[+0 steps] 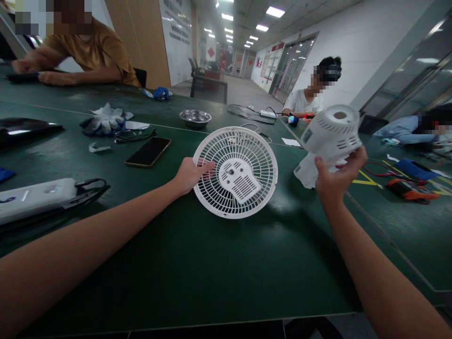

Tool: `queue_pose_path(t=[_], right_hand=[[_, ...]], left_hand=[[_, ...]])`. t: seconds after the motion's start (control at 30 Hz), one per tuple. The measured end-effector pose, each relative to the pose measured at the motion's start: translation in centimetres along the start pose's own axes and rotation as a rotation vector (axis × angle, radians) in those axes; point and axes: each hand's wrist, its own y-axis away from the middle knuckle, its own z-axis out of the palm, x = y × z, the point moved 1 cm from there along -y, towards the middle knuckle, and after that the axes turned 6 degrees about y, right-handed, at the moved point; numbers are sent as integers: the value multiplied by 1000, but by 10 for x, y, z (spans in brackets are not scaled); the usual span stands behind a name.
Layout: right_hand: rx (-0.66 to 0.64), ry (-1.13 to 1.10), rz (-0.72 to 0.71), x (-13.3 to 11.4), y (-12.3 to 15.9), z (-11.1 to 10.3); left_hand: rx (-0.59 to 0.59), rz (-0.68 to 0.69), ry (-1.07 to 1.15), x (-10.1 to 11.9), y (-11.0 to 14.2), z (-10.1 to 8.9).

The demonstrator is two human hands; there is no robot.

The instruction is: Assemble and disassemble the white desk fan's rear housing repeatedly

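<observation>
My left hand grips the left rim of a round white fan grille, thumb on the near face and fingers behind the slats. A vented plate with a small metal shaft sits at the grille's middle. Off to the right, my right hand holds up a white plastic fan housing by its underside. The housing has slots round its side and a round hole facing up. Its lower part is partly hidden behind my fingers. Grille and housing are apart from each other.
On the green table lie a phone, a metal bowl, gloves and a white device at left. An orange-black multimeter lies right. Several people sit around the table.
</observation>
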Motion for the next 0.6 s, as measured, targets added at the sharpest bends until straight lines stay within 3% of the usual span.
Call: queue_pose_path(t=[0.1, 0.23, 0.4, 0.5, 0.6], right_hand=[[-288, -58, 152, -25, 24, 17], [-615, -7, 235, -40, 51, 34], [-870, 195, 218, -36, 60, 39], [-872, 265, 112, -38, 53, 34], [-564, 234, 22, -40, 34, 20]], left_hand=[[-5, 11, 6, 1, 1, 1], [-5, 13, 24, -1, 0, 0], [-12, 22, -7, -3, -2, -2], [-2, 12, -15, -4, -3, -2], [38, 2, -7, -6, -4, -1]])
